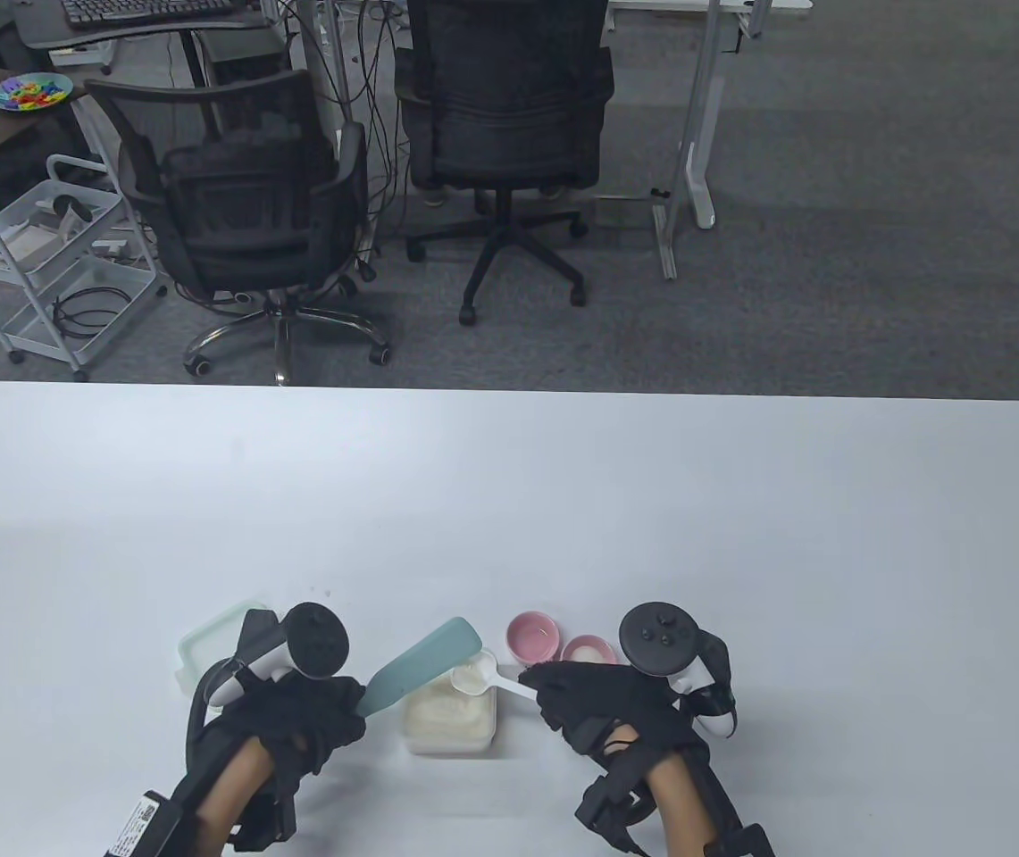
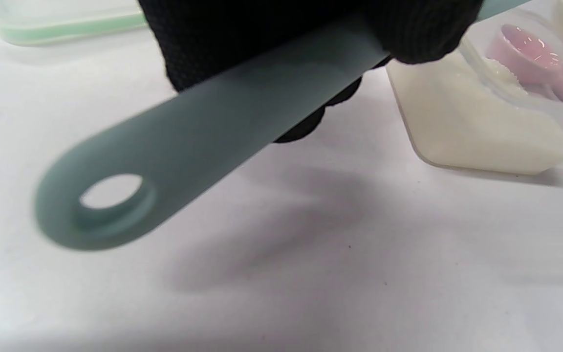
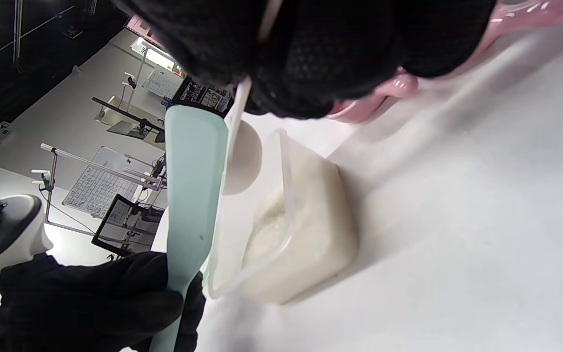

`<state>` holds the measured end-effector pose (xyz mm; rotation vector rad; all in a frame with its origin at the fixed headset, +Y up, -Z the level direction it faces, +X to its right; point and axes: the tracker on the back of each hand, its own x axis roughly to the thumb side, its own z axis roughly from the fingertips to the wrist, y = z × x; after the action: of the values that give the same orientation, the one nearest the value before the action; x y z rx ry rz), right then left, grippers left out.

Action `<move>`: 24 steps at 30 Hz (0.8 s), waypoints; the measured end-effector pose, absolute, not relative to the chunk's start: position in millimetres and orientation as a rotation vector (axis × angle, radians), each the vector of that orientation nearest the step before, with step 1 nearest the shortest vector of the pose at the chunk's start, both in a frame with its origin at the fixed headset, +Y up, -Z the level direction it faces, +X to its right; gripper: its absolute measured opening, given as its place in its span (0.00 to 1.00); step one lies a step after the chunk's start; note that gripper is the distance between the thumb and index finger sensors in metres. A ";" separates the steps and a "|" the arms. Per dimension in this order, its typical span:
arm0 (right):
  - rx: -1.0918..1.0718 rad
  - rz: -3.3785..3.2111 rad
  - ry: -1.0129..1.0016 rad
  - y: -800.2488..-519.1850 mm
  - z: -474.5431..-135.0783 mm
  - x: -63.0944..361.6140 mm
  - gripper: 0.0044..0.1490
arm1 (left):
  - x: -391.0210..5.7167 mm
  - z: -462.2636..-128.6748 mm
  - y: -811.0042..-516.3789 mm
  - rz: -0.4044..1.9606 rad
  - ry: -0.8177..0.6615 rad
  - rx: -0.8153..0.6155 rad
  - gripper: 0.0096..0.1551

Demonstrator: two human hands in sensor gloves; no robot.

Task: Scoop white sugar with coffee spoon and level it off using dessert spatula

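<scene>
Left hand (image 1: 308, 714) grips the spatula (image 1: 424, 665), right hand (image 1: 603, 705) pinches the spoon (image 1: 478, 674) over the sugar tub (image 1: 451, 719); pink cups (image 1: 534, 637) crowd behind, open table (image 1: 509, 500) beyond.

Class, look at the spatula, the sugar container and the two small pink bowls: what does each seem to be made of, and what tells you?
Spatula: probably silicone, matte teal with soft rounded edges.
Sugar container: clear plastic, since the sugar shows through its thin walls.
Pink bowls: likely glazed ceramic, glossy with bright highlights, though plastic is possible.
</scene>
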<state>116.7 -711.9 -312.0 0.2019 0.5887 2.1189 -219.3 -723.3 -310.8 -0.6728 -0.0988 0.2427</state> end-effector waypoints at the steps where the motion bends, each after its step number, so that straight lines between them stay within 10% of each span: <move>1: 0.201 2.118 0.589 -711.9 -311.9 116.6 0.30 | -219.1 -310.8 -723.3 0.242 -0.099 -0.672 0.26; 24: 0.222 2.131 0.579 -706.0 -310.5 118.3 0.30 | -228.5 -312.1 -716.0 0.295 -0.038 -0.589 0.27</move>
<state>118.3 -706.0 -310.5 0.2219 0.5792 2.1311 -228.5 -716.0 -312.1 -0.5885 -0.0376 0.2951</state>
